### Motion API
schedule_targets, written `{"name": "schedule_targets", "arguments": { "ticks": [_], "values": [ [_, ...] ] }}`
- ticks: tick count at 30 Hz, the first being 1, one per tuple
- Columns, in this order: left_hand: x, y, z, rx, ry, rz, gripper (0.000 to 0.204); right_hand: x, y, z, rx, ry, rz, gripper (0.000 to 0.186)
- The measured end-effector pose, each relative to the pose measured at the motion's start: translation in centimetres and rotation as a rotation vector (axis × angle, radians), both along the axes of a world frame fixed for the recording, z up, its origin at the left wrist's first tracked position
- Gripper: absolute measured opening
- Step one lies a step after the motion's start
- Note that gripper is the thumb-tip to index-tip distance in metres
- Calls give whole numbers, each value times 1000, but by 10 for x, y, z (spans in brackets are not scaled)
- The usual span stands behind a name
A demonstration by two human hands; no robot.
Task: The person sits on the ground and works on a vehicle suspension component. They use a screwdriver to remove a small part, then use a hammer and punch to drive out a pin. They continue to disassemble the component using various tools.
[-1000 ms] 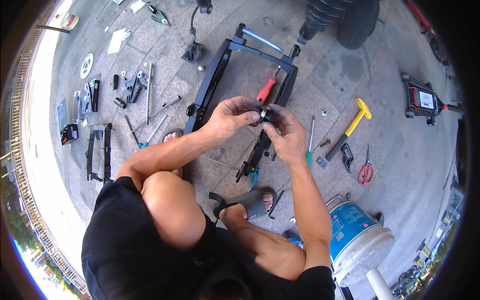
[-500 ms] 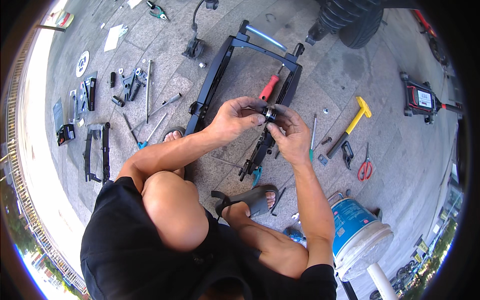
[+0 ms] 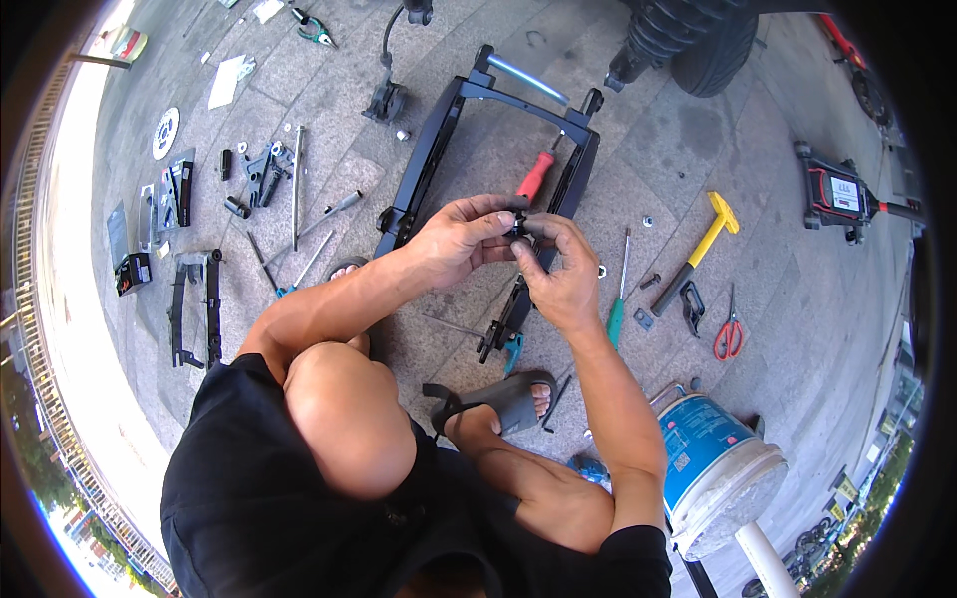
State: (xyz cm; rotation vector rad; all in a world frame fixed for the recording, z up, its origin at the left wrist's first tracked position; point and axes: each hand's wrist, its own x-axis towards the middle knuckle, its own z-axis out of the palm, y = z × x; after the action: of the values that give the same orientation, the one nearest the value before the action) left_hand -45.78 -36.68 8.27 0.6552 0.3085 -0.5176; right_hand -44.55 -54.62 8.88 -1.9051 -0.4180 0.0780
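A small round black part point(image 3: 517, 225) with a bright metallic glint is pinched between both hands; the fingers cover much of it. My left hand point(image 3: 461, 244) grips it from the left with thumb and fingers. From the right, my right hand point(image 3: 561, 274) closes thumb and fingers on the same part. Both hands are above a black metal swingarm-like frame point(image 3: 424, 149) lying on the paving, over its right-hand beam. Within the frame lies a screwdriver with a red handle point(image 3: 536, 177), just beyond my fingers. A silver rod point(image 3: 528, 78) spans the frame's far end.
On the right lie a green-handled screwdriver point(image 3: 615, 321), a yellow hammer point(image 3: 710, 239), red-handled scissors point(image 3: 729, 337) and a floor jack point(image 3: 835, 192). A blue bucket point(image 3: 698, 439) stands by my right arm. Leftward are a smaller black bracket point(image 3: 212, 309), a long bar point(image 3: 297, 189) and a disc point(image 3: 165, 134).
Both hands have shifted slightly left with the small part, which now shows less of its silver ring. The fingers have changed their hold. The green-handled screwdriver's handle is more exposed.
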Motion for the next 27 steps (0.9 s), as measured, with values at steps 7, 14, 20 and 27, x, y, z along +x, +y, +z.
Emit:
{"name": "schedule_targets", "arguments": {
  "ticks": [7,14,20,27],
  "values": [
    [20,36,27,447,-110,-388,66,26,2,6,316,518,363,35],
    [32,51,25,215,-33,-377,73,36,12,4,405,669,426,28],
    [14,39,3,299,-157,-198,48,32,19,0,234,368,176,25],
    [13,36,-5,419,-340,-129,43,29,24,4,144,165,117,30]
  ]
}}
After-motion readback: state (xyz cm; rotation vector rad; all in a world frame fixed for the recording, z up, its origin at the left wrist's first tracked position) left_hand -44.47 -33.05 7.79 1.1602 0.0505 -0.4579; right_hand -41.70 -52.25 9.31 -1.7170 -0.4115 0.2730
